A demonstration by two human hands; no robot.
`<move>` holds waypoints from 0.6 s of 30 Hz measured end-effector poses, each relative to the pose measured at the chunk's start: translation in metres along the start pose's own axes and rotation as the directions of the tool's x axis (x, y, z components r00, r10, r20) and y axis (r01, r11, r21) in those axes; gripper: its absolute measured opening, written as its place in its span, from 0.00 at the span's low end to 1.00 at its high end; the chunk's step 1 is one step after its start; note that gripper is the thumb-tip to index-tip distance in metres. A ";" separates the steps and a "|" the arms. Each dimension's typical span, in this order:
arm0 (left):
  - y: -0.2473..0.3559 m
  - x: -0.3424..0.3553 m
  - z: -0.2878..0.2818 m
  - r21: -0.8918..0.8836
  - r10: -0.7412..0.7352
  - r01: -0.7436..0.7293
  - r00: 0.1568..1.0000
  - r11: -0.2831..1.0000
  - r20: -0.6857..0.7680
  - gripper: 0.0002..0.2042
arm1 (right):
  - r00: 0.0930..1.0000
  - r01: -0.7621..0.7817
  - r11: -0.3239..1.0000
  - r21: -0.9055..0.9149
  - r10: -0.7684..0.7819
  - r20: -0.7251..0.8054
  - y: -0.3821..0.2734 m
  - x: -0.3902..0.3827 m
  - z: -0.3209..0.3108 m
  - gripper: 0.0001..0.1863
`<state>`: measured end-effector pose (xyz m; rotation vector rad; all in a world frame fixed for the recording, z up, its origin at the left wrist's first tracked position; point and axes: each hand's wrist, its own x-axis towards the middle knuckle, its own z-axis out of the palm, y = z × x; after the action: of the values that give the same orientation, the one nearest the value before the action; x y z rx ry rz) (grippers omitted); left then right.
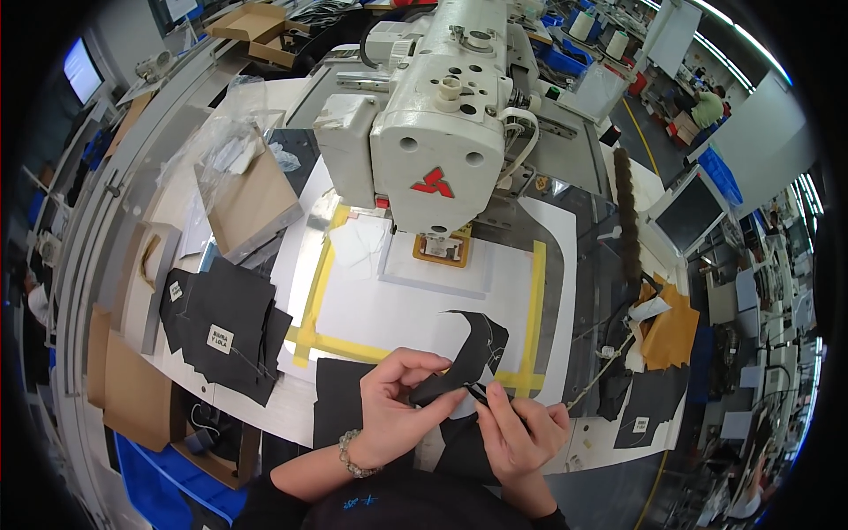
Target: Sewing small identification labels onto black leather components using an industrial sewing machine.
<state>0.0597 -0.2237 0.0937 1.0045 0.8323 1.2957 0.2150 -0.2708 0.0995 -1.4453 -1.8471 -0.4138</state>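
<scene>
Between the fingers of my left hand (402,397) is a piece of black fabric (475,349), held up over the front of the white work sheet (397,309). Pale loose threads show on the fabric's right side. My right hand (523,433) is closed on a small dark pointed tool (477,389), like snips or tweezers, its tip at the fabric's lower edge. The fingers partly hide the tool. Another black fabric piece (337,402) lies beside my left hand. Beyond both hands stands the white sewing machine head (433,132), over a clamp plate (440,251).
Yellow tape (309,322) borders the sheet. At left lie stacked black pieces with pale labels (221,300) and an open cardboard box (247,203). More labelled black fabric (652,402) and tan-orange pieces (671,327) are at right, below a screen (689,215). A blue bin (168,486) sits low left.
</scene>
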 end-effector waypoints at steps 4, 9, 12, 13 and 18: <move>0.001 0.001 -0.002 0.017 -0.015 0.015 0.999 1.000 0.032 0.19 | 1.000 0.012 1.000 -0.027 -0.012 0.006 0.000 0.002 0.000 0.22; 0.000 0.002 -0.006 0.110 -0.022 0.015 0.997 0.994 0.069 0.19 | 0.996 0.090 0.994 -0.061 -0.089 0.025 0.003 0.003 0.004 0.22; 0.001 0.002 -0.007 0.088 -0.031 0.024 0.997 0.996 0.073 0.18 | 0.994 0.105 0.993 -0.058 -0.104 0.013 0.004 0.004 0.006 0.22; 0.001 0.002 -0.007 0.087 -0.030 0.024 0.997 0.996 0.071 0.18 | 0.994 0.107 0.993 -0.057 -0.106 0.013 0.004 0.003 0.008 0.22; 0.000 0.001 -0.009 0.081 -0.041 0.036 0.997 0.996 0.065 0.19 | 0.995 0.093 0.996 -0.002 -0.093 -0.030 0.004 0.001 0.014 0.20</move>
<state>0.0513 -0.2212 0.0902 1.0843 0.8540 1.1979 0.2137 -0.2595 0.0900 -1.3498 -1.8956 -0.4799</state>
